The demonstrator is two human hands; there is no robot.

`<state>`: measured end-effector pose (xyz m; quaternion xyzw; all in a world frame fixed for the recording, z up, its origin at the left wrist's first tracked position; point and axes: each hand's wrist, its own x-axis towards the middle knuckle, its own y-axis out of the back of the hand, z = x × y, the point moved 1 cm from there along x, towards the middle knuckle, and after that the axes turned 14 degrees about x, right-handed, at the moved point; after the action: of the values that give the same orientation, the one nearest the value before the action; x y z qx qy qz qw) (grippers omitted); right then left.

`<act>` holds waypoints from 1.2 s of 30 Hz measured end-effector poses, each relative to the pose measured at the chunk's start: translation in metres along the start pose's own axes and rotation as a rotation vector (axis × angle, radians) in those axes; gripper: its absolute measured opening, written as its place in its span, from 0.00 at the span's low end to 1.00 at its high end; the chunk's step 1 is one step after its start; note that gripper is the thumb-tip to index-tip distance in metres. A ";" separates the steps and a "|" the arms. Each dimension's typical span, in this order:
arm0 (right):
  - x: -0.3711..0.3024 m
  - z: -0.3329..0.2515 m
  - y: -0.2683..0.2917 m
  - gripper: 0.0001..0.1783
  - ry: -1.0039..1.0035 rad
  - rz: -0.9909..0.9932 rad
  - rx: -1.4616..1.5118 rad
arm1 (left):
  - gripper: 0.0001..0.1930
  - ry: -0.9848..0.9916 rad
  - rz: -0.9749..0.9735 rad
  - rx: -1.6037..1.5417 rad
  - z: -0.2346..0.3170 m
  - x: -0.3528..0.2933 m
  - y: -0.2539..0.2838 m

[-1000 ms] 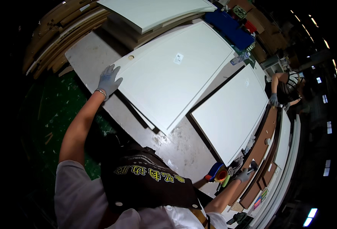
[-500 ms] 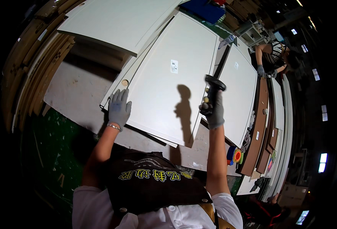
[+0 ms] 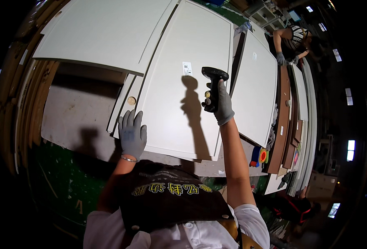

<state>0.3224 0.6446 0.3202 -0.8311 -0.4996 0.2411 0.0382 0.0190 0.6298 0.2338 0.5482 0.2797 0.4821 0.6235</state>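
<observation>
Holding a black, hard-looking, T-shaped hand tool (image 3: 215,74) in the grey-gloved right hand (image 3: 223,110), with fingers wrapped round the narrow handle, above a broad white flat panel (image 3: 164,106) on a pale grey table (image 3: 77,112). Probably stiff, light enough for one hand and heavier toward the wide head; best gripped on the handle. Resting the grey-gloved left hand (image 3: 132,135), spread wide and grasping nothing, on the panel's near-left corner, close to a tan round disc (image 3: 131,101). Likely rigid, heavy for one hand, smooth enough to slip and prone to chipping; best taken by opposite edges. Near the far-right corner, a clear plastic bottle (image 3: 243,27), with contents impossible to tell.
</observation>
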 end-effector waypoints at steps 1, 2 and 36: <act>0.002 0.001 0.001 0.39 0.006 0.001 -0.009 | 0.25 0.001 -0.002 -0.001 0.000 0.001 0.001; 0.005 0.002 0.000 0.39 -0.004 0.002 0.007 | 0.25 0.002 -0.005 -0.002 0.000 0.001 0.002; 0.021 0.008 -0.009 0.35 0.010 -0.014 0.055 | 0.24 0.005 0.003 -0.012 0.001 0.002 0.003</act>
<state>0.3193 0.6658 0.3078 -0.8273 -0.4985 0.2505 0.0653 0.0199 0.6307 0.2375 0.5436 0.2775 0.4860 0.6256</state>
